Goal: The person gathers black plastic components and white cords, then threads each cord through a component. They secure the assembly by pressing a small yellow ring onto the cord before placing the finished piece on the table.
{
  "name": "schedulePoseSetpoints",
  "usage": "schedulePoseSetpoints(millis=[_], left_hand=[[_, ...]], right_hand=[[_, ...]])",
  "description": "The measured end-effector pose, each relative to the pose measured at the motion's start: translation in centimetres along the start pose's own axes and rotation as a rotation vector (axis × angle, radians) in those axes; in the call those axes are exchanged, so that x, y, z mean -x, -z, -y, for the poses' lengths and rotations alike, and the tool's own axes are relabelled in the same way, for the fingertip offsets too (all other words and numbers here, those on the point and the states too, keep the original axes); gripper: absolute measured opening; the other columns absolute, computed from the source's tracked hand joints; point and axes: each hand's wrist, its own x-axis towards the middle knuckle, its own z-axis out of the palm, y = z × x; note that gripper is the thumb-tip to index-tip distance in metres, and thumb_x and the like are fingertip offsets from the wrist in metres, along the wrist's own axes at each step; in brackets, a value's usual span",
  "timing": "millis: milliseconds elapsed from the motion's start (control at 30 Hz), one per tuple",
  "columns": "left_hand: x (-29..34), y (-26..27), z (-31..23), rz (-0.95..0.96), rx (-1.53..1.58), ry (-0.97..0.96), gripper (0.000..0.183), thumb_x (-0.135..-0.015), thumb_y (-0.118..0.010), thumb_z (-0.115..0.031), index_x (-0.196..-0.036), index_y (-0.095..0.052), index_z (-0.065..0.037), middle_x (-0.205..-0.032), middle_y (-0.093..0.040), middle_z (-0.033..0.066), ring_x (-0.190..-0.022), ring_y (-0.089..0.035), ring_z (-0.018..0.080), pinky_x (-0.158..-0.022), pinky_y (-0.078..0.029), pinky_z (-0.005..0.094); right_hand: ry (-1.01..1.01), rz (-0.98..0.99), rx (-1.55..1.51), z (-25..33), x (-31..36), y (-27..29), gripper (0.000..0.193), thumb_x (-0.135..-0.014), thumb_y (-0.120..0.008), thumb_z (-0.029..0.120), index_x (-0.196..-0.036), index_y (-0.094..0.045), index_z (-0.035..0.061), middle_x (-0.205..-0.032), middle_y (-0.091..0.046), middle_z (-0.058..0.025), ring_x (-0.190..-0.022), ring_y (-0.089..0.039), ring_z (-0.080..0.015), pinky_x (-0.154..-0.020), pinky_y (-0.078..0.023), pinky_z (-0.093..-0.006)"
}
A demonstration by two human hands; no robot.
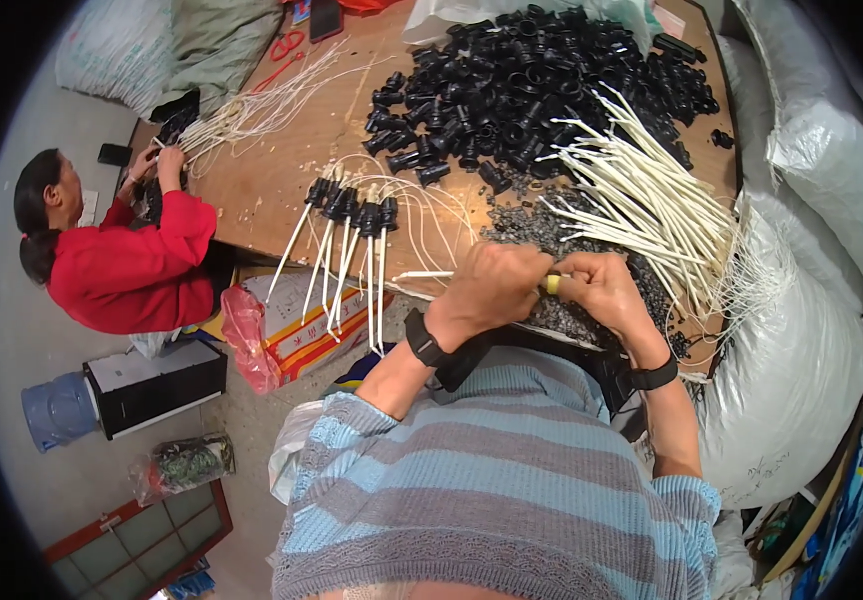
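My left hand is closed at the table's near edge. A white sleeved cord sticks out from its left side, apparently gripped in the fist. Close beside it, my right hand is closed in a pinch; a small yellow band shows at its fingers. What lies between the fingertips is hidden. Small grey pieces are heaped just beyond both hands. To the left, several white sleeved cords with black plastic fittings hang over the table edge. A bundle of white sleeved cords lies to the right.
A large heap of black plastic fittings covers the far table. At left, a person in red works beside thin white cords. Red scissors and a phone lie far left. Full white sacks crowd the right side.
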Motion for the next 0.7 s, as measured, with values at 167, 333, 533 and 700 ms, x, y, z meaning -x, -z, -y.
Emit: schedulePoseSetpoints(millis=[167, 333, 533, 700], left_hand=[[1.2, -0.6, 0.6, -0.030, -0.038, -0.026, 0.020, -0.066, -0.063, -0.004, -0.085, -0.058, -0.007, -0.072, -0.056, 0.0083, -0.069, -0.062, 0.0295, -0.060, -0.049, 0.0412], [2.4, -0.4, 1.5, -0.010, -0.083, 0.000, 0.020, -0.068, -0.063, -0.004, -0.087, -0.059, -0.007, -0.072, -0.057, 0.0079, -0.069, -0.062, 0.0294, -0.059, -0.049, 0.0419], [3.2, 2.1, 3.6, -0.253, -0.059, 0.092, 0.019, -0.070, -0.064, -0.007, -0.089, -0.065, -0.009, -0.080, -0.064, 0.0069, -0.069, -0.062, 0.0272, -0.064, -0.047, 0.0381], [5.7, 6.6, 8.8, -0.597, -0.554, 0.305, 0.018, -0.069, -0.065, -0.013, -0.087, -0.066, -0.010, -0.089, -0.063, 0.0059, -0.094, -0.057, 0.0260, -0.094, -0.032, 0.0482]], right_hand=[[-0.052, -0.024, -0.180, 0.1, 0.1, -1.8, 0.018, -0.075, -0.077, 0.010, -0.068, -0.063, 0.0014, -0.049, -0.041, 0.0058, -0.049, -0.033, -0.0029, -0.044, -0.025, -0.0261], [-0.067, -0.064, -0.120, -0.1, -0.2, -4.1, 0.014, -0.075, -0.078, 0.010, -0.073, -0.066, 0.0021, -0.048, -0.045, 0.0032, -0.047, -0.036, -0.0034, -0.044, -0.028, -0.0253], [0.386, -0.334, 0.231, 2.8, -0.3, -4.0, 0.020, -0.079, -0.072, 0.004, -0.099, -0.070, 0.0028, -0.070, -0.063, -0.0090, -0.060, -0.060, -0.0178, -0.055, -0.046, -0.0297], [0.413, -0.543, 0.350, 1.9, -0.1, -0.2, 0.014, -0.080, -0.068, 0.003, -0.094, -0.068, 0.0021, -0.096, -0.069, -0.0125, -0.080, -0.067, -0.0268, -0.070, -0.054, -0.0336]])
